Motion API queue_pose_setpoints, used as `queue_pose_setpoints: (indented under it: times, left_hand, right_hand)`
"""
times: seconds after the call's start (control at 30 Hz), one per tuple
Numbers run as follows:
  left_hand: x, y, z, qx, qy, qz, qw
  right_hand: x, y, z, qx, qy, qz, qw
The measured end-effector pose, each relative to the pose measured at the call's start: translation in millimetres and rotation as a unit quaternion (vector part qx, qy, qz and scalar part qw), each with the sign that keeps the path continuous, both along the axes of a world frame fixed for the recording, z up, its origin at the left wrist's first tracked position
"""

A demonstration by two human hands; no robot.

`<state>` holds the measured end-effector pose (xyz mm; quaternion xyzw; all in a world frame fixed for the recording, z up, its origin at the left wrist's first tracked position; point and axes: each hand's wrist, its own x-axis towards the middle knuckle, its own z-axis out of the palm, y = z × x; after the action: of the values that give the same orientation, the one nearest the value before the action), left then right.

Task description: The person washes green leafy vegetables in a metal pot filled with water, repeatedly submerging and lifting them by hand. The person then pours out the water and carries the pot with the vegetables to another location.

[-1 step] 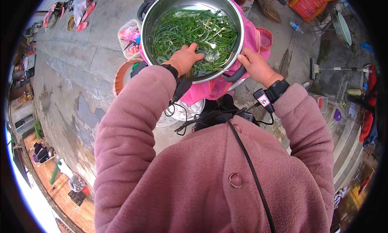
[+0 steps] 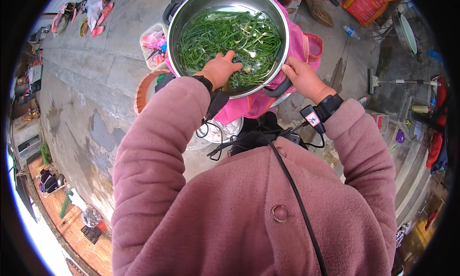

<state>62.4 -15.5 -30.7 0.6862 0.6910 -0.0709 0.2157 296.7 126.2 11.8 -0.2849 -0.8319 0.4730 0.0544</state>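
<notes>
In front of me stands a wide stainless steel pot [image 2: 174, 50] with dark handles. Long green stalks with small white bulbs, like spring onions [image 2: 230, 34], lie in water inside it. My left hand [image 2: 221, 70] reaches over the near side into the pot, fingers spread and their tips among the greens. At the near right, my right hand [image 2: 304, 78] grips the rim beside a dark handle [image 2: 278, 89], its thumb at the edge; the other fingers are partly hidden.
Pink cloth [image 2: 239, 111] lies beneath the pot. To its left are a white basket [image 2: 145, 50] and an orange-rimmed tub [image 2: 142, 91]. A plastic bottle [image 2: 351, 32], a broom [image 2: 320, 10] and a squeegee [image 2: 372, 81] lie to the right. Cables [image 2: 297, 190] hang along my front.
</notes>
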Motion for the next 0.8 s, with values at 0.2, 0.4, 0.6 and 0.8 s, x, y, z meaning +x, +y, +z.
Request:
queue_pose_setpoints:
  times: [0.2, 0.4, 0.6, 0.8]
  left_hand:
    - [-22.5, 8.3, 12.5, 0.106, -0.100, 0.013, 0.989]
    - [-58.8, 18.5, 57.3, 0.264, -0.132, 0.065, 0.953]
    - [-74.3, 30.7, 99.3, 0.357, -0.124, 0.138, 0.915]
    - [-73.8, 28.0, 99.5, 0.351, -0.106, 0.189, 0.911]
  right_hand:
    - [2.3, 3.1, -8.2, 0.019, -0.001, -0.002, 1.000]
    - [2.2, 3.9, -8.3, 0.003, 0.011, -0.003, 1.000]
    - [1.7, 2.8, -3.4, 0.012, -0.013, 0.002, 1.000]
    - [0.6, 3.8, -4.8, 0.012, -0.008, 0.005, 1.000]
